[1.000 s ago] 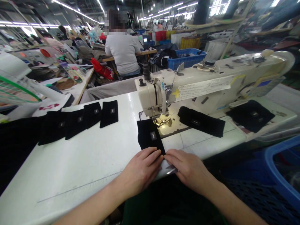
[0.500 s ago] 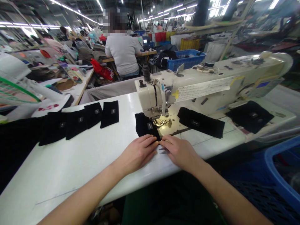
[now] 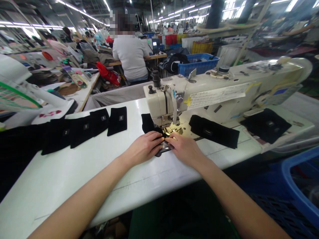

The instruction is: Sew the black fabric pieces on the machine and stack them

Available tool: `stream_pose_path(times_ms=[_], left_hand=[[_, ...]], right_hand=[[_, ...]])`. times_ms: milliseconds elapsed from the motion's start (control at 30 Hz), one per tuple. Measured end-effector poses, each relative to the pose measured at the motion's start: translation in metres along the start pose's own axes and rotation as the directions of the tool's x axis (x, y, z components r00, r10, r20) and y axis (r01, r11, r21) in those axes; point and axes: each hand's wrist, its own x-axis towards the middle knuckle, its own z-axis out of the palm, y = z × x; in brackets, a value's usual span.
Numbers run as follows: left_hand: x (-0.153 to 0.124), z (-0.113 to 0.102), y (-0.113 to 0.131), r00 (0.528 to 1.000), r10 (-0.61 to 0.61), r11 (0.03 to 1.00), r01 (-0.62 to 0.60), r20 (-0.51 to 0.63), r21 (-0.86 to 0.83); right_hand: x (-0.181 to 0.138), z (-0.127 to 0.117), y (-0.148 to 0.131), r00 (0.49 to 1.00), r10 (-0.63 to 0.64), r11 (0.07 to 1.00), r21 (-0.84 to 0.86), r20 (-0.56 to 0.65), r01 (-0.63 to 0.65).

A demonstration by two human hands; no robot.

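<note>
A small black fabric piece (image 3: 147,123) lies at the needle area of the sewing machine (image 3: 159,108), its far end to the left of the presser foot (image 3: 171,129). My left hand (image 3: 147,146) rests on its near end, fingertips pressed together at the edge. Close against it, my right hand (image 3: 185,149) pinches the same edge with thumb and forefinger. Both hands hide much of the piece, including its label. Below the fingertips shows a dark, shiny metallic part (image 3: 163,151) that I cannot make out fully.
Several black labelled pieces (image 3: 117,121) lie in a row at left. To the right are a folded black piece (image 3: 214,131) and another labelled one (image 3: 266,124). A blue basket (image 3: 286,172) stands low at right, a white fan (image 3: 17,79) at left. A person (image 3: 129,56) sits ahead.
Both hands have moved forward, toward the machine, with the black fabric piece. Its far end has slid farther back, and its label is now out of sight.
</note>
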Motion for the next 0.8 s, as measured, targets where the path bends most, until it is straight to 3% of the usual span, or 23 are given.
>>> stream_pose_path(times_ms=[367,533,667,800], left_hand=[[0.011,0.001,-0.026,0.998,-0.062,0.998,0.062,0.01,0.014],[0.011,0.003,-0.028,0.997,-0.079,0.997,0.079,0.001,0.017],[0.009,0.006,-0.028,0.996,-0.084,0.996,0.084,-0.022,0.016],[0.007,0.007,-0.026,0.993,-0.103,0.995,0.103,-0.055,-0.002]], right_hand=[[-0.015,-0.003,0.006,0.998,0.039,0.999,-0.017,-0.047,-0.04],[-0.029,-0.01,0.018,0.985,0.064,0.998,-0.011,-0.162,-0.067],[-0.042,-0.017,0.034,0.926,0.135,0.991,0.038,-0.353,-0.13],[-0.052,-0.024,0.054,0.844,0.252,0.955,-0.018,-0.474,-0.295]])
